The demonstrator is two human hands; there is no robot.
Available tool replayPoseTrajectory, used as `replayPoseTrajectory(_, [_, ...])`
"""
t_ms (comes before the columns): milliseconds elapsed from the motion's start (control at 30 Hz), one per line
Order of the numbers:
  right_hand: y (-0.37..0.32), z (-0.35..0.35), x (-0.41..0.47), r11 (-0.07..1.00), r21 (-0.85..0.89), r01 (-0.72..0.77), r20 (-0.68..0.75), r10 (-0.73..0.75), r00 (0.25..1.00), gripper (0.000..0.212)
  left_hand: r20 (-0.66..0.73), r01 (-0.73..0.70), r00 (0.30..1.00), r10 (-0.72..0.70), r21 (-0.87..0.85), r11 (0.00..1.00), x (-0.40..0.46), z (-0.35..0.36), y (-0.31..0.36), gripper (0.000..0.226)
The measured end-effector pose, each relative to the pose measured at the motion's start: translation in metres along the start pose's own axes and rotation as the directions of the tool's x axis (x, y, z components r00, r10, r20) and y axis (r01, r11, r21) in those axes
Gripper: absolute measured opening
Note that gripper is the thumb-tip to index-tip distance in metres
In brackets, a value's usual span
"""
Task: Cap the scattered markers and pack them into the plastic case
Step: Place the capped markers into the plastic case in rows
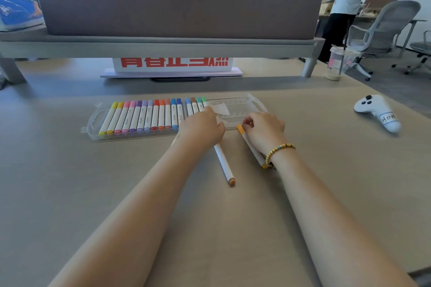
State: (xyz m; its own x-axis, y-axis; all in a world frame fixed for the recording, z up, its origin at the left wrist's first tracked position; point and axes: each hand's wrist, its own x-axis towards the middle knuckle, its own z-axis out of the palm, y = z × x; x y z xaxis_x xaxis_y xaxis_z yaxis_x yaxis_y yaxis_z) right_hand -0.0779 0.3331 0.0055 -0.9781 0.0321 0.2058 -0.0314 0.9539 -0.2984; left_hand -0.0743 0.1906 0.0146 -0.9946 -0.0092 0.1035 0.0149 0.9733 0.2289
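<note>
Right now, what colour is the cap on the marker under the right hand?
Orange-yellow; the marker shows clearly in the head view.

On the desk (93, 182), the plastic case (247, 102) lies at twelve o'clock from the person, its left and middle slots filled with a row of markers (144, 116). Both hands sit at its near edge, left hand (201, 127) beside right hand (264, 129). Two loose markers lie nearer: one (225, 165) under the left hand, another (250, 144) under the right. At two o'clock rests a controller (375, 112); a cup (337, 63) stands behind it at one o'clock.
</note>
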Motion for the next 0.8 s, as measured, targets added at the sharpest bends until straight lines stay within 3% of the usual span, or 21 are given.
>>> replayPoseTrajectory(133, [-0.001,0.001,-0.008,0.984,-0.175,-0.014,-0.022,0.01,1.0,0.027,0.105,-0.004,0.994,-0.012,0.152,0.988,-0.01,-0.003,-0.002,0.045])
replayPoseTrajectory(233, [-0.005,0.005,-0.01,0.969,-0.249,0.006,-0.007,-0.008,1.0,0.034,0.208,-0.032,0.978,0.01,0.103,0.994,-0.013,-0.001,-0.003,0.046])
replayPoseTrajectory(500, [-0.016,0.006,-0.013,0.942,-0.333,0.024,0.019,-0.019,1.0,0.026,0.227,-0.023,0.974,0.015,0.031,0.999,-0.008,-0.002,0.0,0.022])
replayPoseTrajectory(667, [-0.022,0.003,-0.011,0.971,-0.24,0.02,0.048,-0.008,0.999,0.025,0.261,-0.021,0.964,0.042,-0.085,0.996,-0.002,-0.008,-0.004,0.032])
replayPoseTrajectory(733, [-0.021,0.003,-0.008,0.994,-0.107,0.0,0.032,0.003,0.999,0.028,0.291,0.044,0.956,0.033,-0.254,0.966,0.002,-0.011,-0.007,0.036])
replayPoseTrajectory(800, [-0.021,0.008,-0.002,0.994,0.104,-0.041,0.054,0.036,0.998,0.028,0.336,0.181,0.942,-0.019,-0.459,0.87,0.005,-0.015,-0.007,0.034])
